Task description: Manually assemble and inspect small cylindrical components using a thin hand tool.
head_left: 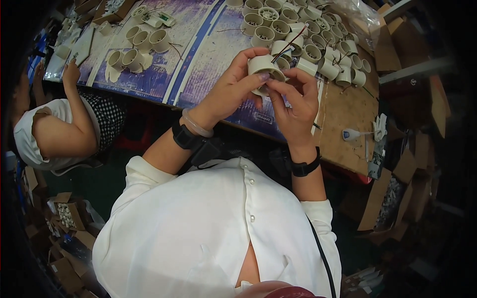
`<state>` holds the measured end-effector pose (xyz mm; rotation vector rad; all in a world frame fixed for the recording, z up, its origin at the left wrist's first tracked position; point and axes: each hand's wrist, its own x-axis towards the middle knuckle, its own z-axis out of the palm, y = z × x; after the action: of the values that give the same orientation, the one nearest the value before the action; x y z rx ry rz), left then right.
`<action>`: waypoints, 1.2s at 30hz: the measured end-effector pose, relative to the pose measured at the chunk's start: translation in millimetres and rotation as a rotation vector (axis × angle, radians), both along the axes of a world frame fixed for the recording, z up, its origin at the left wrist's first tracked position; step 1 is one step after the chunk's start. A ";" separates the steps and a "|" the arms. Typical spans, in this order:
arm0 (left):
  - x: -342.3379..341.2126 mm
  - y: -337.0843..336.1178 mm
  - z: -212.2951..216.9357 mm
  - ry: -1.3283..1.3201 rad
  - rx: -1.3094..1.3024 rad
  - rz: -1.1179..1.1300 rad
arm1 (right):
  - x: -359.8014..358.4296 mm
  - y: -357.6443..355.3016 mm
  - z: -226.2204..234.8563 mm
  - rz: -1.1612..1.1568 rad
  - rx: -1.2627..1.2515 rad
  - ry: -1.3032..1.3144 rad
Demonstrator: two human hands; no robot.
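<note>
Above the table edge I hold a white plastic cylindrical housing (pixel 261 63), tilted so that its open end faces toward my right hand. My left hand (pixel 237 82) is closed around its left side, the thumb pressed at the rim. The fingers of my right hand (pixel 296 99) are pinched together at the housing's opening; whatever small part they may hold is hidden. Thin red and dark wires (pixel 289 43) rise just behind the housing, and I cannot tell whether they belong to it. Many similar white cups (pixel 312 52) crowd the table beyond my hands.
More white cups (pixel 141 40) stand on the left of the printed purple-and-white table top (pixel 198 64). A small white bottle (pixel 351 134) lies on the brown board at right. Cardboard boxes (pixel 387 198) flank the table. Another person (pixel 64 124) sits at the left.
</note>
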<state>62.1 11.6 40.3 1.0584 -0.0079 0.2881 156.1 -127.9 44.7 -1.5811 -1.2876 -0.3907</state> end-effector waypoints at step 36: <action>1.2 5.6 -8.5 -0.318 0.714 0.453 | -12.6 -0.9 12.1 0.166 0.162 0.662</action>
<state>63.2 17.2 31.8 1.7102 -0.1684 0.9082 143.6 -128.8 56.8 -1.2952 -0.8361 0.1317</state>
